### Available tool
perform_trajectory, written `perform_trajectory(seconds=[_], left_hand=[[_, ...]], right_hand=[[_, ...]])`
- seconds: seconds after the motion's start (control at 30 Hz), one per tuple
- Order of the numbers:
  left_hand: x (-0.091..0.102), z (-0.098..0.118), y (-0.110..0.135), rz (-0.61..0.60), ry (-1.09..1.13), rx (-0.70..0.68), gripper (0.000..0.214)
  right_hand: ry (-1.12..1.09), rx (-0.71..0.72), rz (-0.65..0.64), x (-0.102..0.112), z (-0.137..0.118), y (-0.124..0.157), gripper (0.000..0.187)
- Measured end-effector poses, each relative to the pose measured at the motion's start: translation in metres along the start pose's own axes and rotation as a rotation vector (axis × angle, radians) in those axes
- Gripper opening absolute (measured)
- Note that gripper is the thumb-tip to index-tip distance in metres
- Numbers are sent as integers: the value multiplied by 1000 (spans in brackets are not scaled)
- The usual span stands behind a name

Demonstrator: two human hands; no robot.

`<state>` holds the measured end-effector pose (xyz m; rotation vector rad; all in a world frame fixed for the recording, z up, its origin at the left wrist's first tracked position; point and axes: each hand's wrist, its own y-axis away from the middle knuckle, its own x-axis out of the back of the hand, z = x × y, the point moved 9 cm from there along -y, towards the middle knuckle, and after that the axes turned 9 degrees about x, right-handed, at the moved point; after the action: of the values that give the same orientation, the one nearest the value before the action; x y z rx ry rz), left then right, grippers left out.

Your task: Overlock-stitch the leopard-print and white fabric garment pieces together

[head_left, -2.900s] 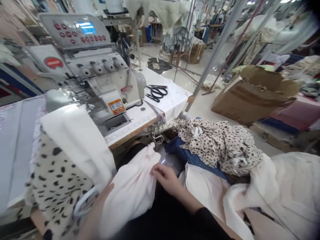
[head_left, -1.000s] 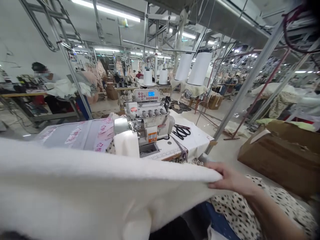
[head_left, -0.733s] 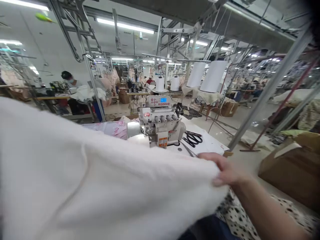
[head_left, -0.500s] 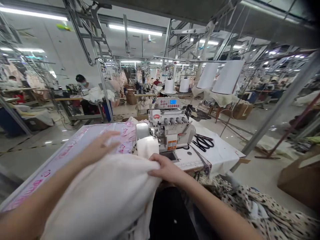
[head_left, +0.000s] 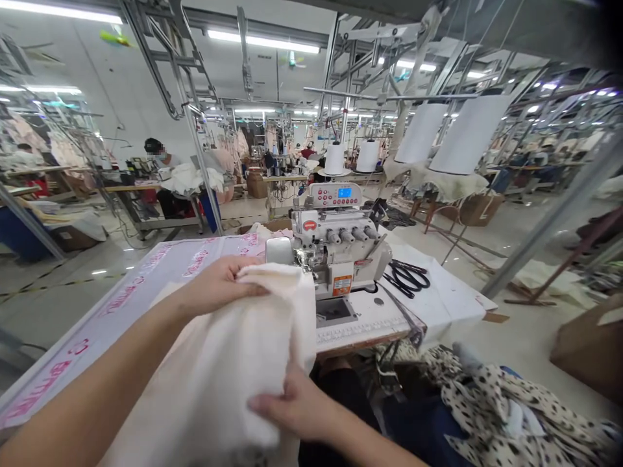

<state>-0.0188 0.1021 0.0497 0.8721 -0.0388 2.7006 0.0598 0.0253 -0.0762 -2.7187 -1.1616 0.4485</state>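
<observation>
A large cream fabric piece [head_left: 228, 363] drapes from the table edge down over my lap. My left hand [head_left: 219, 285] grips its top edge, close to the left side of the white overlock sewing machine [head_left: 341, 250]. Lower down, my right hand [head_left: 292, 408] is closed on the cloth's side, with the thumb on top. The fabric hides the table area directly in front of me.
Black scissors [head_left: 406, 275] lie on the white table [head_left: 438, 305] right of the machine. Spotted fabric [head_left: 511, 405] is heaped at lower right. Thread cones [head_left: 467, 133] hang above. A person works at a far table [head_left: 156, 155] at left. Metal poles [head_left: 549, 220] stand at right.
The cloth was lifted wide across my view, then lowered and gathered. My left hand has come to its top edge by the machine, and my right hand has slid down its side.
</observation>
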Motion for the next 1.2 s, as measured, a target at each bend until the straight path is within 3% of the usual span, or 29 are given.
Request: perform_trajectory(seconds=[0.1,0.17,0.23,0.3,0.43,0.57,0.63,0.77,0.87,1.03,1.2], left_hand=[[-3,-12,-28,11,-67,121,34],[-11,-17,-49,48,-211,130,27],[-20,-19,-65,88,-313,96,18],[-29,-21,-75,93,-330,85,14],[-36,-23,-80,108,-363,98,14],[-35,-15,-84,203,-428,63,15],[-37,-13,-86,218,-448,55,15],[-39,-16,-87,193,-470,82,23],[-40,-23,-83,152,-464,122,21],[-43,-24,-75,130,-470,137,12],[-46,-21,-73,184,-538,147,23]], right_hand=[[-240,-39,-45,-9,-3,21,43],[-193,-4,117,17,0,28,44],[-26,59,309,52,10,35,43],[137,96,400,75,23,44,40],[417,110,348,85,37,55,27],[903,235,397,93,3,49,14],[1040,299,422,96,-15,40,13],[890,251,259,89,-8,24,6],[685,220,179,76,10,29,15],[588,144,203,73,37,40,20],[553,140,220,79,39,38,15]])
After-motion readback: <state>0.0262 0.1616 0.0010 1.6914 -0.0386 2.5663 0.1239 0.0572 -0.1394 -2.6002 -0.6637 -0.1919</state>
